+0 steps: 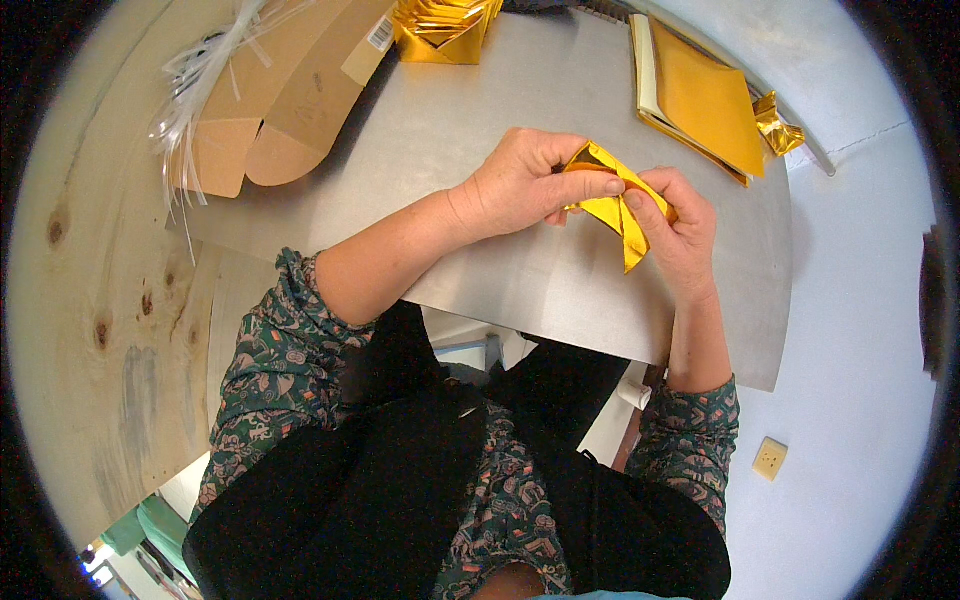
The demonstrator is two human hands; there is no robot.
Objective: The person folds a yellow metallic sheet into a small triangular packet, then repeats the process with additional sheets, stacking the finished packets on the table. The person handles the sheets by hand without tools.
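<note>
Both hands are closed on one piece of shiny gold foil paper (604,210), held above the metal tabletop. The paper is partly folded, with a pointed flap hanging down toward me. My left hand (535,182) pinches its left side, thumb lying across the front. On the other side, my right hand (675,220) grips it with the thumb pressed near the middle fold. Both thumbs nearly meet there. Fingers behind the paper are mostly hidden.
The grey metal table (480,110) spreads before me. A brown cardboard box (290,90) with clear plastic strips (205,95) stands at the far left. Folded gold pieces (445,35) are stacked at the back. A gold paper stack (700,95) and a crumpled gold piece (778,125) lie far right.
</note>
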